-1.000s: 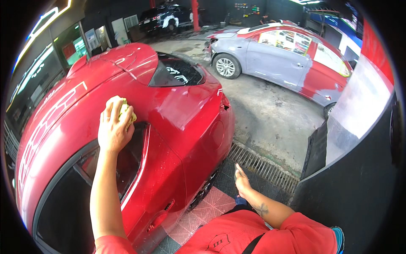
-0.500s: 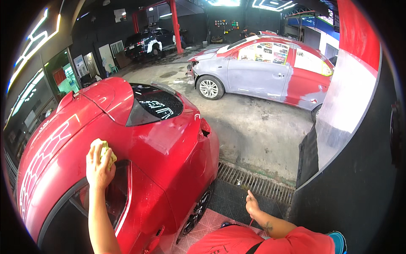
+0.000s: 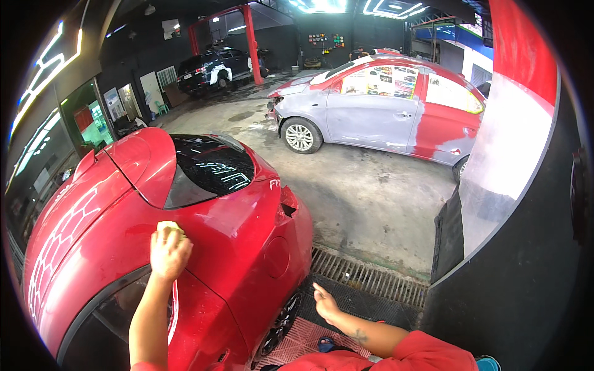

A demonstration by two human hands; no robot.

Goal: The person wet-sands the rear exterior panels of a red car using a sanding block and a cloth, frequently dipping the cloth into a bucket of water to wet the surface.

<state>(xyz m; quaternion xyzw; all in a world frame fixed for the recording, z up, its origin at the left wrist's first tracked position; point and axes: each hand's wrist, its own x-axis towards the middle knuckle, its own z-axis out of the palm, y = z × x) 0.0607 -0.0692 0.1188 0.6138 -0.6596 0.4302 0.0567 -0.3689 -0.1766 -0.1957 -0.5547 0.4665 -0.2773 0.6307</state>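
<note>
My left hand is closed on a yellow cloth, pressed to the glossy red car's rear pillar just above the side window. My right hand hangs low beside the car's rear wheel, fingers stretched out with nothing visible in them; my forearm reaches it from the lower right. The dark rear windscreen lies beyond my left hand.
A drain grate crosses the floor behind the car. A part-grey red sedan stands across the concrete. A panel flanks my right. Farther back are a black SUV, a red lift post and a person.
The view has tilted up, so the car sits lower. My left hand with the cloth has shifted rightward along the pillar. My right hand has moved leftward, nearer the rear wheel.
</note>
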